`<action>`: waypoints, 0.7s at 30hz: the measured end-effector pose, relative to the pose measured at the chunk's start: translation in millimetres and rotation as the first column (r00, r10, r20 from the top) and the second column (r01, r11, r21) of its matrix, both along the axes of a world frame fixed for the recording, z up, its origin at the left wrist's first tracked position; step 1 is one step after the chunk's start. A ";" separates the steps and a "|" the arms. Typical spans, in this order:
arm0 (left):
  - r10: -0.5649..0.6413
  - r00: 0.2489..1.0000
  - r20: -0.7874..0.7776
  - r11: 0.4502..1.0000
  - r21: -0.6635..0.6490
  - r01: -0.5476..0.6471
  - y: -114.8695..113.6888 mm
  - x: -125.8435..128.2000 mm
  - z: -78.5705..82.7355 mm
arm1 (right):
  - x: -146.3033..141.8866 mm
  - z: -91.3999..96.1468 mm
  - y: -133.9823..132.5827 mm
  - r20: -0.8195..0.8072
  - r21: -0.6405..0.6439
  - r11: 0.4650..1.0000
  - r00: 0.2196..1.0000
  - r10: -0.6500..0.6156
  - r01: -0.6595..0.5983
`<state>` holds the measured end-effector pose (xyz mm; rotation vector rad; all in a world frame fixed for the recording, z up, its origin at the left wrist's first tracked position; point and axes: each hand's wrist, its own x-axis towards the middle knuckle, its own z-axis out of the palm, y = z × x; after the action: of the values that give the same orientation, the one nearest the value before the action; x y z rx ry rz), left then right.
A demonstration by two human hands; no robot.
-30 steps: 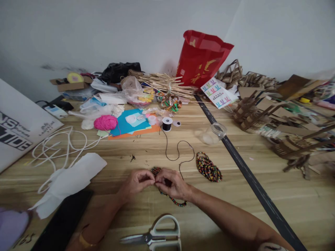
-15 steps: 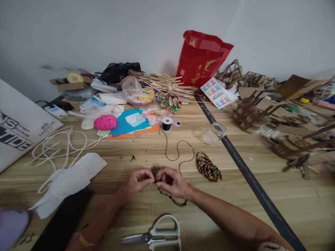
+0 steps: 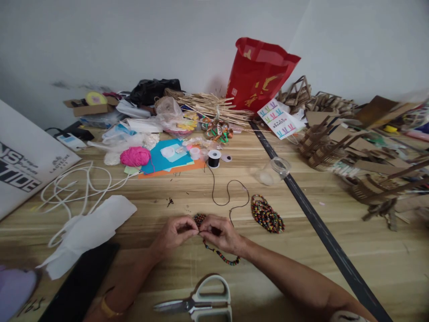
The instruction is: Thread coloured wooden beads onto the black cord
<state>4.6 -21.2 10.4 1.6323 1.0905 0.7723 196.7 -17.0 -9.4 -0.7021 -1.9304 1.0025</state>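
My left hand and my right hand meet fingertip to fingertip over the wooden table, both pinched on a strand of small coloured beads. The strand trails under my right hand toward me. A small bunch of the same beads shows just behind my fingers. Thin black cord runs from my right hand back to a black spool. A separate pile of beaded strands lies to the right of my hands.
Scissors with pale handles lie close to me. White paper, white cord and a black slab are on the left. Pink yarn, a clear jar, a red bag and cardboard models crowd the back.
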 end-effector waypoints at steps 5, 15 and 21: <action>0.017 0.998 -0.065 1.000 0.011 -0.017 0.4 0.8 1.7 | 0.2 -1.9 0.7 0.020 0.043 0.999 1.000 -0.004 0.003; 0.118 0.993 -0.014 0.992 -0.034 -0.118 4.5 -9.1 -10.4 | 2.9 -3.0 0.5 0.050 -0.022 0.997 0.996 -0.068 0.069; 0.140 0.987 -0.083 0.989 0.070 -0.134 6.4 -11.6 -7.4 | 2.3 -4.2 0.9 0.037 -0.048 0.995 0.996 -0.085 0.087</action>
<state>-6.9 -14.8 3.0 1.6709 1.2623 0.8390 199.0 -16.2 -13.6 -0.8287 -1.8944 0.9937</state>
